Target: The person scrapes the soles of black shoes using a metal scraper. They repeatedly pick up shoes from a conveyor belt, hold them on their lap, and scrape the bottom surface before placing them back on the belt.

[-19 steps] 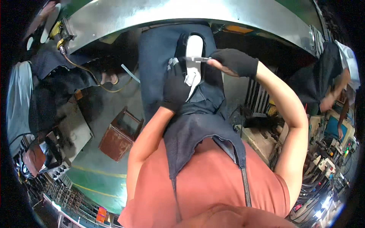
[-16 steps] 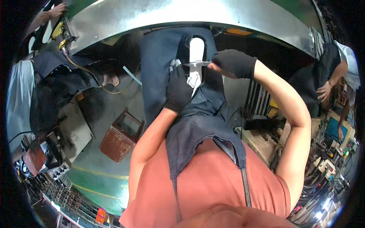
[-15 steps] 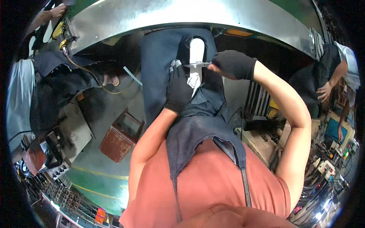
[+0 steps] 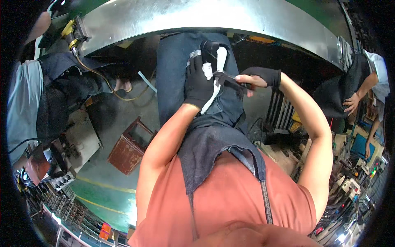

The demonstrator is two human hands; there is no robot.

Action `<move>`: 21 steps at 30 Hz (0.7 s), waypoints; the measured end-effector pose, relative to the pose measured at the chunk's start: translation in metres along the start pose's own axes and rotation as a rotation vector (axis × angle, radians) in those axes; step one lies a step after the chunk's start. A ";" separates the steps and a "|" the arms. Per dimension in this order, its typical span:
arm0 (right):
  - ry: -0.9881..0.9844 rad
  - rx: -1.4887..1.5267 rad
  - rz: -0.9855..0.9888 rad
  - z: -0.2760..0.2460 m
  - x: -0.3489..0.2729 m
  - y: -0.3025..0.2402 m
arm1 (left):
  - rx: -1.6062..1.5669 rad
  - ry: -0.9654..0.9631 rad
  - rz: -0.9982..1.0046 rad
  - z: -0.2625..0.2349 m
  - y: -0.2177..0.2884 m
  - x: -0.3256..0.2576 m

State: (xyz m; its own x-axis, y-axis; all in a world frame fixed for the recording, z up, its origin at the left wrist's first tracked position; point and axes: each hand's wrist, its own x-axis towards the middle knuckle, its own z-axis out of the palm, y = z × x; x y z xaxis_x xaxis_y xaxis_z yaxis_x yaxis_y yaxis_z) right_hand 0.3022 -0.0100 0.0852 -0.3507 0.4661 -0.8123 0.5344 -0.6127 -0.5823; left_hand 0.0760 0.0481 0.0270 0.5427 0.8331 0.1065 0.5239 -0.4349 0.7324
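shiny metal table [image 4: 181, 14] across top, edge bent by lens. floor [image 4: 105, 201] grey to green, yellow lines [image 4: 105, 185] lower left. scuffed brown stool [image 4: 124, 155] at left. metal rack [image 4: 84, 212] and orange box [image 4: 105, 231] bottom left. machines [image 4: 349, 185] with cables right, bright light [image 4: 342, 237] below.

At upper centre, motion smears the dark tool [image 4: 228, 78] in the person's right hand [image 4: 263, 77], so its exact shape is unclear; that hand's lower fingertips blur too. Beside it, the gloved left hand [image 4: 199, 84] hides part of a black-and-white piece [image 4: 221, 59], and whether its fingers close around it cannot be told. The metal bench [image 4: 173, 12] runs off the top edge. At upper left, a blurred co-worker's hand [image 4: 40, 25] fades into the dark rim. At lower right, cluttered machinery [image 4: 345, 193] is too small to tell apart.
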 end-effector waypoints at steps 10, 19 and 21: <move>0.520 -0.917 -0.456 0.034 -0.056 -0.112 | 0.357 -0.073 0.140 0.013 -0.047 0.002; 0.612 0.063 -0.286 0.154 0.018 0.049 | -0.969 -0.203 -0.621 -0.033 -0.029 -0.129; 0.498 0.149 -0.168 0.159 0.017 0.061 | -0.957 -0.292 -0.765 -0.034 -0.024 -0.111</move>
State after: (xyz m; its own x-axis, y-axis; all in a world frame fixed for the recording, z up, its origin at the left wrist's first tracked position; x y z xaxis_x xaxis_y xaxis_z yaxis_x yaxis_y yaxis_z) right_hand 0.2065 -0.1411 0.0306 0.0044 0.7892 -0.6141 0.3749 -0.5706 -0.7306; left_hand -0.0195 -0.0223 0.0202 0.4998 0.6023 -0.6225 0.1490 0.6482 0.7468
